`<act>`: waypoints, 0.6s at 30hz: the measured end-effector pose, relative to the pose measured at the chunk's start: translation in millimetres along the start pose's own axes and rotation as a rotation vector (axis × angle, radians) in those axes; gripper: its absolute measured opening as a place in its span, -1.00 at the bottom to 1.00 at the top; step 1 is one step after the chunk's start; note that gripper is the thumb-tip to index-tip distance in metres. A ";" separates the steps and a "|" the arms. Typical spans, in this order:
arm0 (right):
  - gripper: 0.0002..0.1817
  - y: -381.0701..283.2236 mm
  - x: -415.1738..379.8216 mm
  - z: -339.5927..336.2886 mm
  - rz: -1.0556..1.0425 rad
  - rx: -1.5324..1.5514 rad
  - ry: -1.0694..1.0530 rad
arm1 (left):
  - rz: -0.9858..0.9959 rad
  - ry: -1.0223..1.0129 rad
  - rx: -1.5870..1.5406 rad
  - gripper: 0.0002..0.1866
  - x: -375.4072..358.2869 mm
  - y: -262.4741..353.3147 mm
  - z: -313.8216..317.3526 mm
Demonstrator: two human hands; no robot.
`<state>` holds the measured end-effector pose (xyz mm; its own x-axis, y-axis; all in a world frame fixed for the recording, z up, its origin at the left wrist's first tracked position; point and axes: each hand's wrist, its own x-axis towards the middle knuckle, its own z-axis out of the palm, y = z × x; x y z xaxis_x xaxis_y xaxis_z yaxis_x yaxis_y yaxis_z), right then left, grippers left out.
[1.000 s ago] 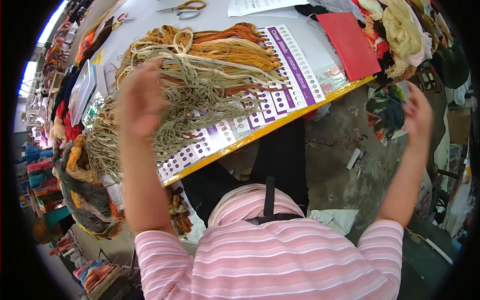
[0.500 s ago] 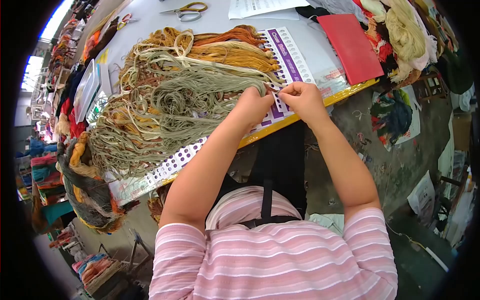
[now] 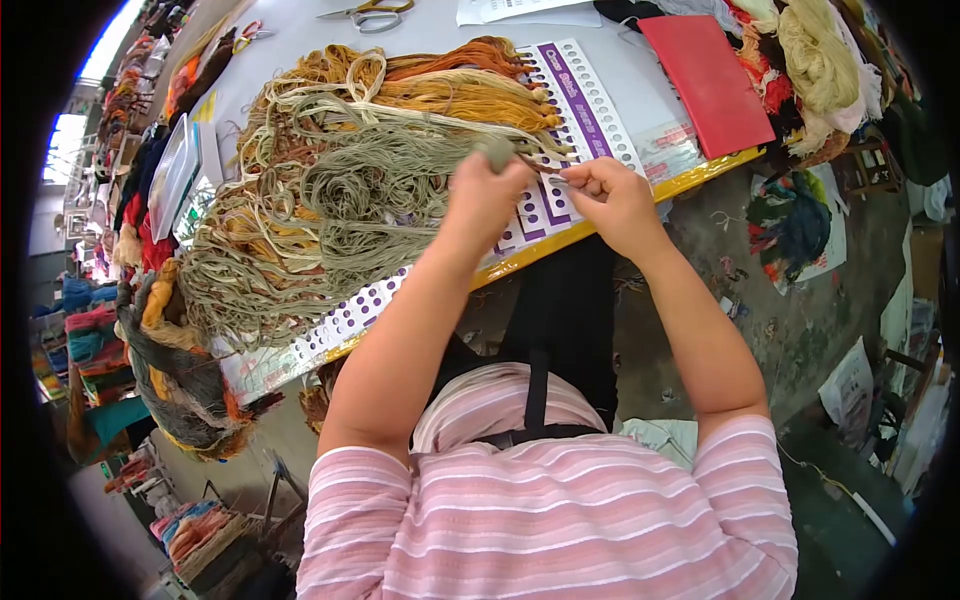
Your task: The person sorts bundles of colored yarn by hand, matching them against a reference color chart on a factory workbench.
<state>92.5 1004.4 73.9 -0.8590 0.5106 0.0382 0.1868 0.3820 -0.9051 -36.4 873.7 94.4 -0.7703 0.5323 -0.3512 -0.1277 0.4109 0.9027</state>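
Observation:
My left hand (image 3: 487, 198) is closed around the looped end of a grey-green hank of embroidery thread (image 3: 375, 185), slightly blurred. The rest of the hank trails left across other threads on the table. To its right, my right hand (image 3: 612, 203) pinches with thumb and fingers at what looks like a thin dark strand that runs toward my left hand; the fingertips partly hide it. Both hands are over a white and purple cross stitch thread card (image 3: 568, 95) with holes along its edges. Orange and golden threads (image 3: 455, 95) hang from the card's upper holes.
Scissors (image 3: 375, 15) lie at the table's far side, near printed paper (image 3: 520, 10). A red folder (image 3: 710, 85) and cream yarn (image 3: 818, 65) are at the right. Grey yarn (image 3: 180, 370) hangs over the left corner. Yellow tape (image 3: 700, 184) lines the near edge.
My left hand has moved left and slightly up with the grey-green thread, away from my right hand. The gap between the hands is wider. The view has shifted a little.

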 end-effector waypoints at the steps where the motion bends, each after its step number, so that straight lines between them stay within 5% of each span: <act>1: -0.82 -5.6 -0.2 -2.3 -0.054 -0.087 0.009 | 0.023 0.076 -0.165 -0.75 -0.2 1.0 -12.4; 6: -0.91 -12.6 -1.7 2.2 -0.195 -0.436 0.046 | 0.012 0.051 -0.906 -0.93 -0.8 2.5 -88.3; 9: -0.96 -17.9 -0.4 4.7 -0.261 -0.603 0.073 | 0.004 -0.311 -1.202 -0.94 -4.3 -3.7 -91.9; 14: -0.90 -13.2 10.1 1.6 -0.319 -0.436 0.094 | -0.009 -0.395 -0.849 -0.83 -8.8 16.1 -49.1; 18: -0.87 -27.9 14.8 -8.3 0.079 0.035 -0.100 | 0.055 -0.495 -0.329 -0.82 -1.2 14.9 -7.9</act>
<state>78.6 1007.7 103.2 -0.8859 0.4580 -0.0742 0.2401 0.3158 -0.9179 -42.4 873.4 110.3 -0.4082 0.8605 -0.3048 -0.3439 0.1644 0.9245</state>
